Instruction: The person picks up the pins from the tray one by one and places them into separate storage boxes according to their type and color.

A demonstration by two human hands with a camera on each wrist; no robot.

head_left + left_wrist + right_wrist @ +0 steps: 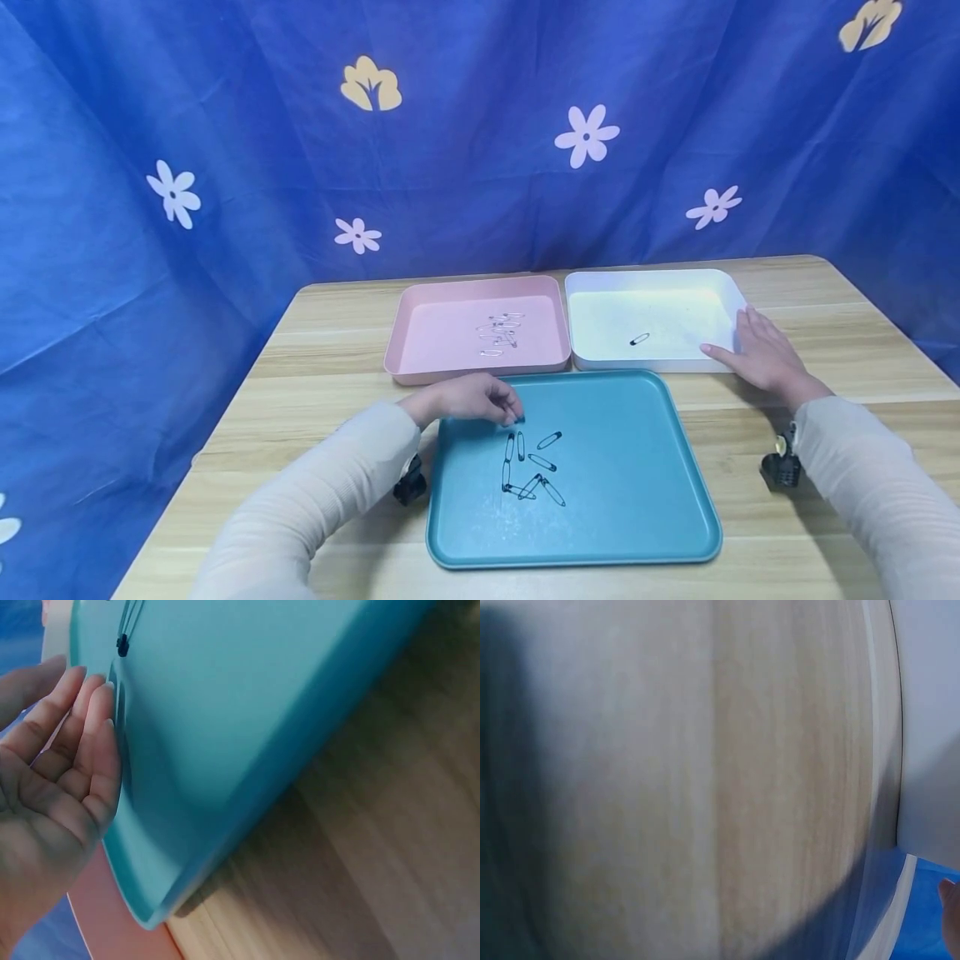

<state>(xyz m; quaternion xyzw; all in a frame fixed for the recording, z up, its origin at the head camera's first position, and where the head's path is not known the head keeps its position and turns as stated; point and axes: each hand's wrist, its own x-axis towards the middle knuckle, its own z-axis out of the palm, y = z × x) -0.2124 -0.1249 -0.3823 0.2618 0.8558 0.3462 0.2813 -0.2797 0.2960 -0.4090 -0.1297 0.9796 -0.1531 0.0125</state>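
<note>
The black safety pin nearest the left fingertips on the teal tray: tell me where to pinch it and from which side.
Pinch the black safety pin across its two long wires near mid-length, coming straight down from above. It lies flat on the teal tray, pointing away from the person, so probably only thumb and forefinger of the left hand closing from its sides get under it.

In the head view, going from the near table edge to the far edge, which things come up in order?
Teal tray with black safety pins → left hand at its far rim → pink tray holding silver pins, level with the white tray → blue flowered cloth.
</note>
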